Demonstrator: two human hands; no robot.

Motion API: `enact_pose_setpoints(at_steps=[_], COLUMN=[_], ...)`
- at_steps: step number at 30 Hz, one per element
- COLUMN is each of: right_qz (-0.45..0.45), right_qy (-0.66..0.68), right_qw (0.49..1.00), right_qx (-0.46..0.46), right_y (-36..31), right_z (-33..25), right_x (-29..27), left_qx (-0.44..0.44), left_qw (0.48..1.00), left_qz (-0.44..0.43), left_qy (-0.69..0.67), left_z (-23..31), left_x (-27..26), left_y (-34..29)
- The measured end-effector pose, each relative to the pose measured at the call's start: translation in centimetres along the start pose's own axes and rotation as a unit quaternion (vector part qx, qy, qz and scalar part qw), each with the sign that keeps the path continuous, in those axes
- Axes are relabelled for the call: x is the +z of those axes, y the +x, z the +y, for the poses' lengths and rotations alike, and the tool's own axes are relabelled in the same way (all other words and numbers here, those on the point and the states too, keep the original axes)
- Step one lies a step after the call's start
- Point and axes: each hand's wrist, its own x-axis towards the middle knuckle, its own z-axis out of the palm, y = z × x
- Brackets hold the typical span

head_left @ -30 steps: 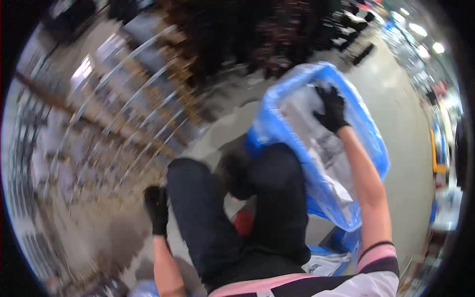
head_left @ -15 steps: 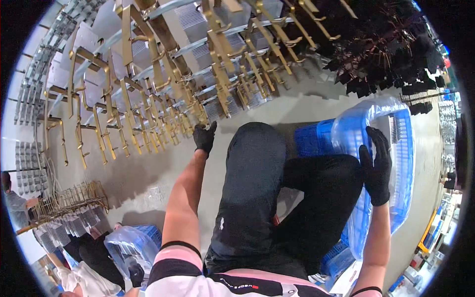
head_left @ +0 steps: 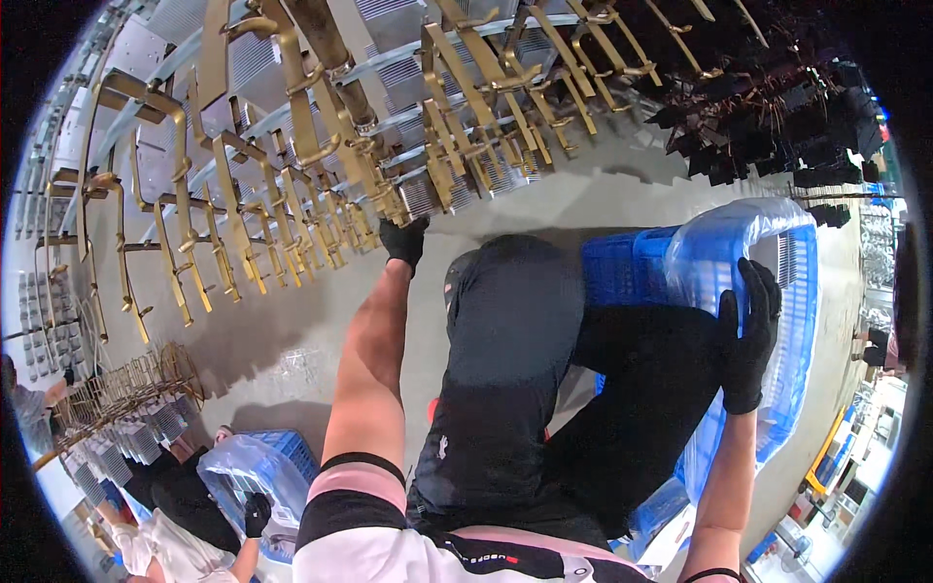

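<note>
Metal piece with silver fins (head_left: 419, 197) hangs low among the rows of brass-coloured metal hooks (head_left: 299, 107), directly above the left hand (head_left: 403, 243), which wears a black fabric glove. That hand is raised to the hook ends and touches them or lies just beneath (the overlap hides which); its fingers are partly covered, so I cannot tell whether they are closed on anything. The right hand (head_left: 748, 335), in a matching black glove, is wide, thumb standing away from extended fingers, at the left side of a long blue plastic crate lined with clear film (head_left: 799, 330); whether it touches the rim I cannot tell. Inside that crate's far end a grey ribbed piece (head_left: 785, 257) shows. Between the two arms are the person's dark trousers (head_left: 515, 301), knees bent, and beyond the knees a second blue plastic crate (head_left: 607, 267) sits on the smooth grey floor (head_left: 622, 209). Black angular parts (head_left: 719, 146) hang at the upper right. At the lower left a co-worker's black-gloved hand (head_left: 258, 515) is at another film-lined blue crate (head_left: 292, 449), near a small rack of silver finned pieces (head_left: 146, 442)
</note>
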Motion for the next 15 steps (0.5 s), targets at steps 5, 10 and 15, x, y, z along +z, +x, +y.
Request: enact_pose_setpoints(at_steps=[5, 10, 15], right_qz=[0.002, 0.0, 0.002], right_qy=[0.016, -0.009, 0.004], right_qw=[1.0, 1.0, 1.0], right_qx=[0.007, 0.016, 0.01], right_y=[0.0, -0.4, -0.5], right_z=[-0.5, 0.3, -0.1], right_x=[0.2, -0.1, -0.3], left_qx=[-0.043, -0.086, -0.118], left_qw=[0.981, 0.954, 0.95], left_qz=[-0.007, 0.057, -0.066], left_qy=[0.188, 0.282, 0.28], left_z=[0.7, 1.7, -5.7], left_x=[-1.9, 3.5, -0.2], left_y=[0.5, -1.7, 0.3])
